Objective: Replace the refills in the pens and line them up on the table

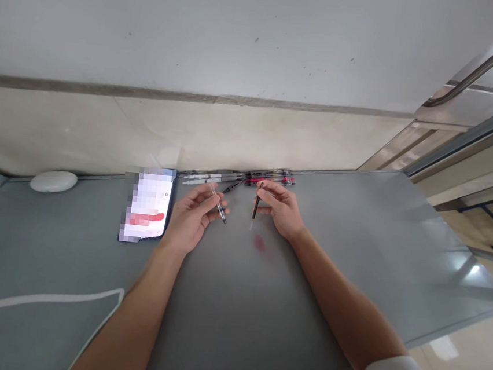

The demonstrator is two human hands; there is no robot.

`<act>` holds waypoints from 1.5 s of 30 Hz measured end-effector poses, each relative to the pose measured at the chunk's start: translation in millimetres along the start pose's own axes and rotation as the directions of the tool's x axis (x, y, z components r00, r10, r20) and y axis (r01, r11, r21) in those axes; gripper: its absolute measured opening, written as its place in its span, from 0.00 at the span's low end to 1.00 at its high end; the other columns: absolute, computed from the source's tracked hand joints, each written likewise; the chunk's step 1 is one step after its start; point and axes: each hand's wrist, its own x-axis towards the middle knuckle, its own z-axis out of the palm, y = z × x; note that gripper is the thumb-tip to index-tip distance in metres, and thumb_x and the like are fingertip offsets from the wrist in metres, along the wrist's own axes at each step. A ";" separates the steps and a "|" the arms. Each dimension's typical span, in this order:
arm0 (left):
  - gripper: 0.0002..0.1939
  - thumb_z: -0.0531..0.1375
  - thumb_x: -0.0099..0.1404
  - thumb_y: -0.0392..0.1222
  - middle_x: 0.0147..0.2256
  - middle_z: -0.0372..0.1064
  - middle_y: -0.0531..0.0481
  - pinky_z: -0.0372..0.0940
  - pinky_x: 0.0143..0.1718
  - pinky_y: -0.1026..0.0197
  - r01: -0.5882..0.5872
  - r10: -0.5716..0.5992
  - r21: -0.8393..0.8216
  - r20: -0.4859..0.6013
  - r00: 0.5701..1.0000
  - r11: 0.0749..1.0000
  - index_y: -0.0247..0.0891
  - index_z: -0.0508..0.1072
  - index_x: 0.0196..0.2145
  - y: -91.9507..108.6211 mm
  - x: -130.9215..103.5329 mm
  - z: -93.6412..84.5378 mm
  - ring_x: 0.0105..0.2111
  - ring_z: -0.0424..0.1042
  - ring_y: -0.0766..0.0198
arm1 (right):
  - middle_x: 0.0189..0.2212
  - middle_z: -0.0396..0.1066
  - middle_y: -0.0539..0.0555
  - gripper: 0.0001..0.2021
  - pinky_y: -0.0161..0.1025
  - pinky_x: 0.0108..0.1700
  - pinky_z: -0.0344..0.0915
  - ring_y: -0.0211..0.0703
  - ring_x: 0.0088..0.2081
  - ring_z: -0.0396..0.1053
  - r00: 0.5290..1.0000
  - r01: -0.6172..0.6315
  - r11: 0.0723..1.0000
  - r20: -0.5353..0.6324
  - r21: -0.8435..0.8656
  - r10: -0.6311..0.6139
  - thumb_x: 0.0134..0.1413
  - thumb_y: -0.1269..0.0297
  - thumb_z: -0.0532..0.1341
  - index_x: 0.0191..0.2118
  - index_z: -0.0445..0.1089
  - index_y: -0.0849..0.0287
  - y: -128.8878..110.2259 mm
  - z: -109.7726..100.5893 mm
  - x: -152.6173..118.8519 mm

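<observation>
My left hand [194, 212] pinches a clear pen [219, 207] with a dark lower end, which slants down to the right over the table. A short way to the right, my right hand [281, 209] has its thumb and fingers closed on a slim black pen refill [256, 208]. The refill points downward, with an orange band and a clear end at the bottom. The two held pieces are apart. Behind my hands, against the wall, lie several pens [268, 178], some clear, some white and one red.
On the grey table [224, 322], a phone [151, 205] with a lit, partly blurred screen lies left of my left hand. A white rounded object [54, 181] sits at the far left. A white cable [43, 299] crosses the front left. The wall [277, 138] borders the table's back.
</observation>
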 end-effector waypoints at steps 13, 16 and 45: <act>0.15 0.70 0.55 0.37 0.35 0.74 0.50 0.75 0.37 0.58 0.069 -0.067 -0.061 0.034 0.997 0.996 0.39 0.77 0.42 0.3 1.1 -5.0 0.33 0.74 0.65 | 0.37 0.69 0.50 0.14 0.40 0.36 0.75 0.37 0.34 0.70 0.998 -0.040 0.999 0.049 0.033 0.039 0.47 0.54 0.68 0.40 0.73 0.52 0.5 -2.1 0.2; 0.15 0.69 0.55 0.35 0.36 0.74 0.50 0.76 0.38 0.58 0.107 -0.102 -0.095 0.056 0.993 0.990 0.38 0.77 0.43 0.5 0.9 -7.3 0.34 0.74 0.65 | 0.38 0.70 0.51 0.15 0.39 0.36 0.74 0.37 0.35 0.70 0.995 -0.071 0.997 0.071 0.034 0.068 0.47 0.53 0.67 0.41 0.73 0.52 0.4 -2.9 0.4; 0.16 0.68 0.57 0.36 0.40 0.75 0.46 0.72 0.41 0.57 0.095 -0.092 -0.048 0.064 0.994 0.994 0.39 0.77 0.45 -3.4 0.8 -4.0 0.38 0.76 0.61 | 0.38 0.70 0.50 0.15 0.41 0.38 0.76 0.36 0.34 0.72 0.981 -0.088 0.996 0.171 0.006 0.086 0.49 0.54 0.66 0.43 0.73 0.53 3.4 0.0 -2.0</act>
